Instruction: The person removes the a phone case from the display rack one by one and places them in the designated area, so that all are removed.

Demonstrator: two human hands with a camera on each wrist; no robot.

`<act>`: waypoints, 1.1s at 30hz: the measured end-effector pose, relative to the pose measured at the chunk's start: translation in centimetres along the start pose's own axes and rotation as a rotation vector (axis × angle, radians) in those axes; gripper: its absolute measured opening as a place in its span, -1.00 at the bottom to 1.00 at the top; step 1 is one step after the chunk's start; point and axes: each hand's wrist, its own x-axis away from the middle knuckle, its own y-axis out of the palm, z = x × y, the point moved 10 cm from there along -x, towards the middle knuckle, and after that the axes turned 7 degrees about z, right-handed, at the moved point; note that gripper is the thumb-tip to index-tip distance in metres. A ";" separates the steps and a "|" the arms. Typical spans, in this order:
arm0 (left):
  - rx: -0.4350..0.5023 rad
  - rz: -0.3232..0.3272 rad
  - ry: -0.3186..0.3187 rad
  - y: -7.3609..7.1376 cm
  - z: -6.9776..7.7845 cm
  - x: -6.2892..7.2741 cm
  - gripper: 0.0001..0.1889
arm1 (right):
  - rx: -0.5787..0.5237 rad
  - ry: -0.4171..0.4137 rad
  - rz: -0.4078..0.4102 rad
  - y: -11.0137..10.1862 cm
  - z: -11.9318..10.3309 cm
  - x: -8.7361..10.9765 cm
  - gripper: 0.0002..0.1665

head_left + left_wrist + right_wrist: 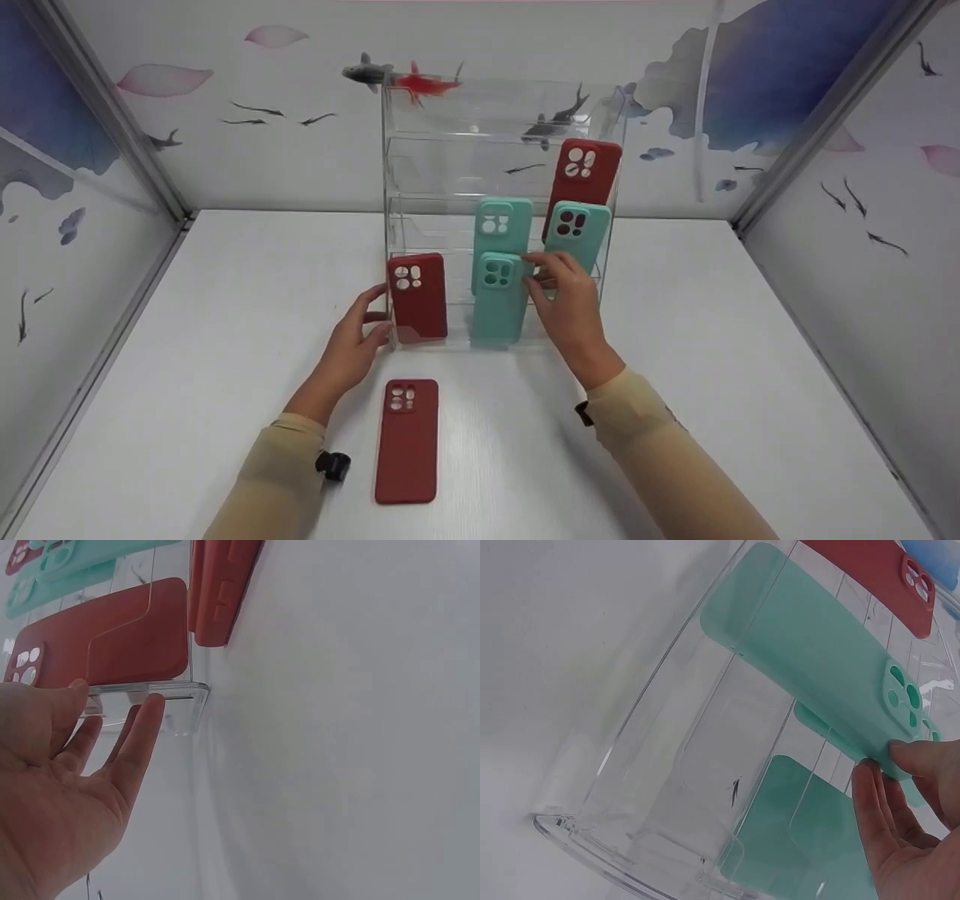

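My right hand [570, 304] pinches the upper right edge of a teal phone case [497, 315] between thumb and fingers. That case stands in the lowest front tier of a clear acrylic display rack [459, 330], its camera cutouts at the top. Fairly straight fingers of my left hand [82, 765] touch the rack's left side near its lower corner, thumb toward the front. Just inside that side, a dark red phone case [420, 300] stands in the same bottom tier. Behind the pinched case is a second teal case [504, 221], partly hidden.
Farther right in the rack, another teal case [579, 232] stands in front of a red case [589, 172]. One more red case [406, 450] lies flat on the white table [247, 315] before the rack. Patterned panels [300, 165] enclose the back and sides.
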 end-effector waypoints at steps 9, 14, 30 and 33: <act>-0.007 0.002 0.003 0.2 0.1 0.0 -0.34 | -0.014 -0.048 0.013 -0.3 -0.5 0.2 -0.63; -0.010 0.004 -0.006 0.2 0.0 -0.1 -0.34 | -0.034 -0.043 0.008 -0.4 -0.6 0.2 -0.65; 0.004 -0.003 0.008 -0.2 -0.1 0.0 -0.34 | -0.134 -0.086 0.014 -0.6 -1.8 0.5 -0.69; 0.006 -0.003 0.006 0.0 -0.1 -0.1 -0.34 | -0.148 -0.086 0.020 -0.7 -1.7 0.5 -0.68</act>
